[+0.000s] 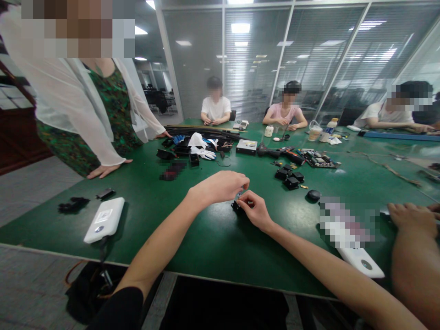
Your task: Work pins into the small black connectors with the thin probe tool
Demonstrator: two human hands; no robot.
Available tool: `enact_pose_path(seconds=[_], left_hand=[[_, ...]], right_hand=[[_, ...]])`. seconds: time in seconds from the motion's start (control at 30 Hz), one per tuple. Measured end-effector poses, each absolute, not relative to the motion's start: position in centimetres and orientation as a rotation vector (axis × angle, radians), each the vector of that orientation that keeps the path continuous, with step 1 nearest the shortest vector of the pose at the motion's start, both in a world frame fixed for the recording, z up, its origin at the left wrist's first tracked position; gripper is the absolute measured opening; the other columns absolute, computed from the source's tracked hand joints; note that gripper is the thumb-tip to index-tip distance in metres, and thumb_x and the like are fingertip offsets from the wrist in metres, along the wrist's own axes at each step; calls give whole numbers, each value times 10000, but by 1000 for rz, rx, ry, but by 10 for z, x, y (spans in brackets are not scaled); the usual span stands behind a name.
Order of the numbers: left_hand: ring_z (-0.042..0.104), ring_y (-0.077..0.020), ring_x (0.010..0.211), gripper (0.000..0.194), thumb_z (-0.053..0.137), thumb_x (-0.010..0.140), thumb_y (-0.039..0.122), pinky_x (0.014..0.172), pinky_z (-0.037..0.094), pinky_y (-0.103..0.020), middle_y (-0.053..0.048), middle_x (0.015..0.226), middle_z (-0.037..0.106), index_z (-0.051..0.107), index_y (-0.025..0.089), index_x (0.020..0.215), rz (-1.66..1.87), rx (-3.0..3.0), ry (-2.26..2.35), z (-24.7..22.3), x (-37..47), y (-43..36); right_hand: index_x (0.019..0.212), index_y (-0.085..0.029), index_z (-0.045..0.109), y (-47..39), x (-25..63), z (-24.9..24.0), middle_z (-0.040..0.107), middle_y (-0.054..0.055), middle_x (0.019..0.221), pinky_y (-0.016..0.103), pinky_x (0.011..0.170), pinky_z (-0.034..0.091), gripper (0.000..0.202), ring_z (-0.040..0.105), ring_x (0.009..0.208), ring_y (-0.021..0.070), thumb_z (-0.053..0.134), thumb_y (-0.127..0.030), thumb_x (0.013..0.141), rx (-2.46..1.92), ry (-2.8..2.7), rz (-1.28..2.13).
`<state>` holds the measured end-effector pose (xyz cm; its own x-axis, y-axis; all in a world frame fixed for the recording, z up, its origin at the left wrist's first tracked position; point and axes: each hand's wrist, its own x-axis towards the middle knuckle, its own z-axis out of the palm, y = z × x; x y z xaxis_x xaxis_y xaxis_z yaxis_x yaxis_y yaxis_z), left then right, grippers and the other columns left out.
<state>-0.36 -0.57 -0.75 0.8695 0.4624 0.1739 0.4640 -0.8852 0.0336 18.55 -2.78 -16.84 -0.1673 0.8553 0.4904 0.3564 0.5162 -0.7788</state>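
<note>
At the middle of the green table (192, 229), my left hand (225, 185) is raised with its fingers curled down over a small black part (235, 206). What its fingertips hold is too small to make out. Beside it on the right, my right hand (255, 208) has thumb and forefinger pinched together just above the black part, at something tiny that I cannot identify. The two hands nearly meet, and the black part rests on the tabletop below them, partly hidden by my right hand.
Several black boxes (291, 182) and a round black object (313, 196) lie to the right. White power banks (105, 220) lie on both sides. Farther back are gloves (205, 154), a power drill (270, 152) and a circuit board (318, 158). A person's arm (414, 256) is at the right.
</note>
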Motion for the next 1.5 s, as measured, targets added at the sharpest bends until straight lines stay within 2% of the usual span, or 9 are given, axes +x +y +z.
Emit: enact_pose_path(seconds=[0.47, 0.7, 0.83, 1.07, 1.3, 1.5], left_hand=[[701, -233, 812, 272, 440, 1009, 306, 699, 454, -306, -89, 880, 740, 682, 183, 989, -217, -2924, -801, -9, 3, -10], [715, -245, 851, 293, 458, 1025, 367, 711, 467, -301, -104, 898, 735, 672, 169, 992, -188, -2878, -840, -9, 3, -9], [716, -250, 871, 308, 472, 1024, 405, 729, 478, -305, -105, 905, 734, 667, 168, 997, -172, -2871, -847, -9, 4, -7], [714, -244, 901, 250, 511, 1007, 378, 751, 483, -304, -96, 961, 745, 662, 180, 988, -193, -2914, -834, -8, 4, -8], [713, -241, 891, 220, 494, 1004, 323, 730, 471, -305, -84, 961, 744, 656, 180, 964, -198, -2913, -819, -8, 3, -8], [707, -237, 877, 224, 493, 1001, 321, 732, 468, -311, -84, 955, 742, 662, 179, 964, -216, -2938, -816, -9, 3, -8]], right_hand=[[849, -211, 667, -30, 184, -166, 665, 35, 869, 268, 628, 466, 202, 607, 770, 177, 622, -369, 967, -1002, -1772, 611], [906, -218, 698, -32, 183, -162, 682, 67, 920, 283, 636, 475, 216, 614, 835, 209, 563, -360, 997, -972, -1818, 620], [902, -214, 709, -32, 183, -162, 670, 61, 866, 280, 618, 449, 239, 597, 777, 198, 541, -350, 1004, -963, -1834, 601], [907, -208, 697, -31, 184, -164, 613, 30, 768, 280, 616, 423, 245, 539, 678, 168, 499, -304, 1015, -969, -1866, 593], [937, -214, 693, -34, 182, -159, 674, 66, 942, 271, 609, 457, 204, 591, 787, 188, 544, -339, 998, -955, -1837, 605], [989, -225, 691, -34, 182, -162, 677, 38, 895, 260, 597, 478, 169, 574, 704, 162, 604, -369, 970, -993, -1777, 620]])
